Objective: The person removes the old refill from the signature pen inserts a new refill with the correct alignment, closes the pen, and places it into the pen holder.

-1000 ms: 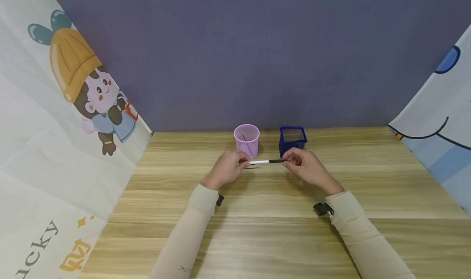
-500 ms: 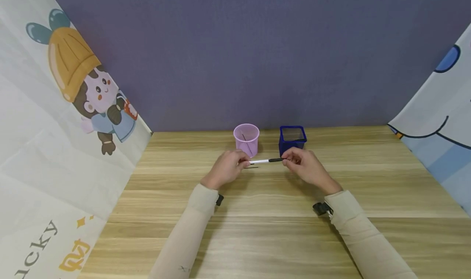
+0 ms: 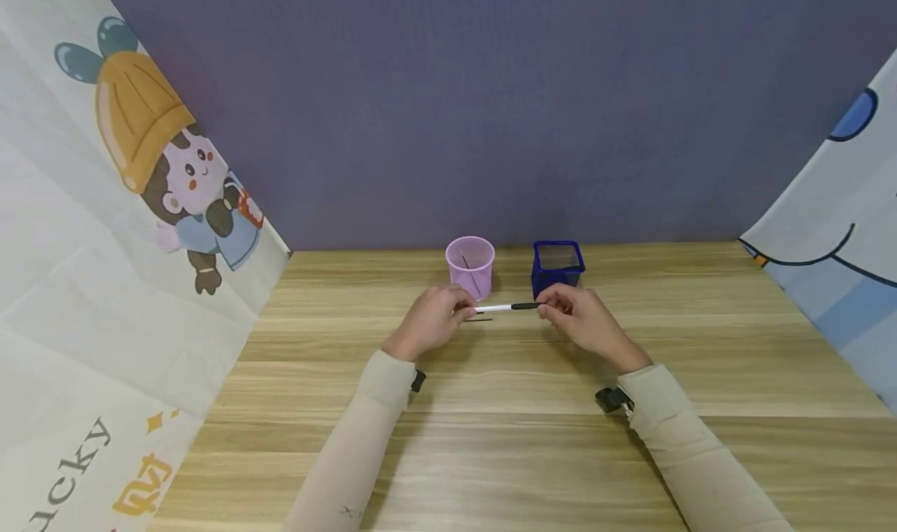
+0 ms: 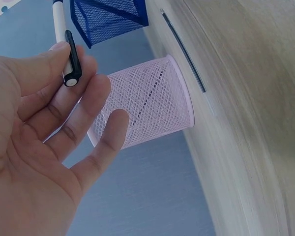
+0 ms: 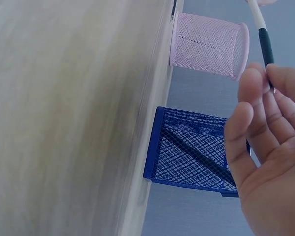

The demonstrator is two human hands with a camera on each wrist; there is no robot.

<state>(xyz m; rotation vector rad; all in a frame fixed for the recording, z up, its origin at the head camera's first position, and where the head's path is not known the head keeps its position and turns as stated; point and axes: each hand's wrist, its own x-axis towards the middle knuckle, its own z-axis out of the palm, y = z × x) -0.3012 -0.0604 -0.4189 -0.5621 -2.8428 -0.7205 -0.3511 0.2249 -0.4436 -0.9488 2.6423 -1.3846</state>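
A white click pen (image 3: pixel 496 308) with a black grip and black clip is held level between both hands, over the table. My left hand (image 3: pixel 429 323) pinches its clip end between thumb and index finger, the other fingers spread loosely, as the left wrist view shows. My right hand (image 3: pixel 587 322) pinches the black grip (image 5: pixel 266 46) near the tip. Just behind the left hand stands a pink mesh cup (image 4: pixel 142 103) with a thin dark stick inside. A blue square mesh holder (image 5: pixel 187 172) stands behind the right hand, a dark stick leaning in it.
On the wooden table (image 3: pixel 490 454), a thin dark pen refill (image 4: pixel 184 51) lies in front of the pink cup, partly hidden by the left hand in the head view. A grey-blue wall (image 3: pixel 448 111) rises behind the cups. Printed white cloth (image 3: pixel 84 298) hangs at both sides.
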